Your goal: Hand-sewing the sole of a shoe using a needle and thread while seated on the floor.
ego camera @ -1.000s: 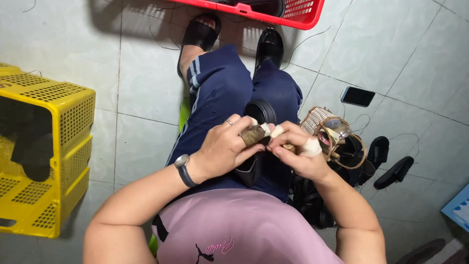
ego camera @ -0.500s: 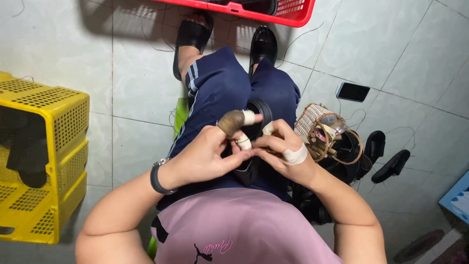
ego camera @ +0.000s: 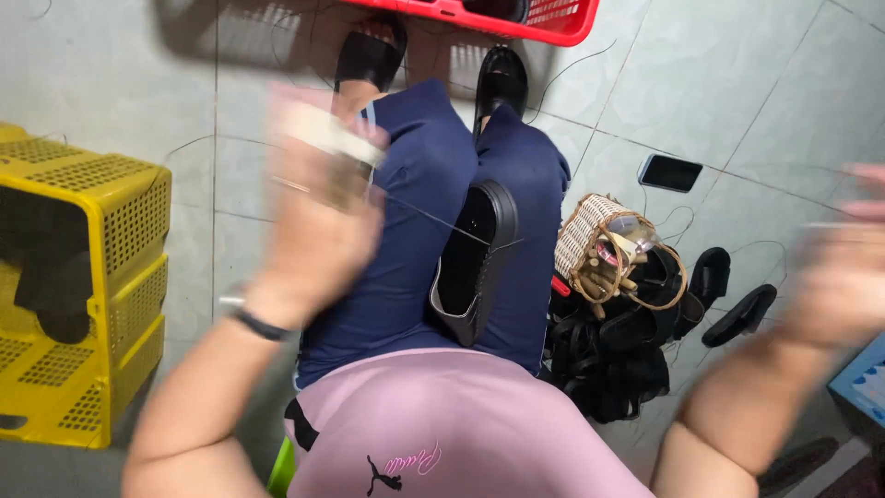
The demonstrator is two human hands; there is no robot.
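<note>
So the floor [ego camera: 737,83] is pale grey-green tile, and the person sits low over it in a pink top and navy trousers, legs stretched out, black sandals on both feet. A big yellow crate [ego camera: 83,277] with perforated walls stands off to their left, and the edge of a red basket [ego camera: 516,14] shows just past the feet. On their right there's a heap of black shoe parts [ego camera: 618,360], with a small wicker basket [ego camera: 599,244] of odds and ends sitting on top. A dark phone [ego camera: 670,172] lies on the tile beyond that.

A black shoe [ego camera: 475,263] rests in the lap between the thighs, opening facing up. A thin thread [ego camera: 424,214] runs taut from the shoe up toward the left hand [ego camera: 318,212], which is raised over the left thigh and badly blurred. The fingers look curled around something pale, but I honestly can't tell what. The right hand [ego camera: 843,267] is flung far out to the right, well away from the shoe and just as smeared; can't tell how its fingers sit.
</note>
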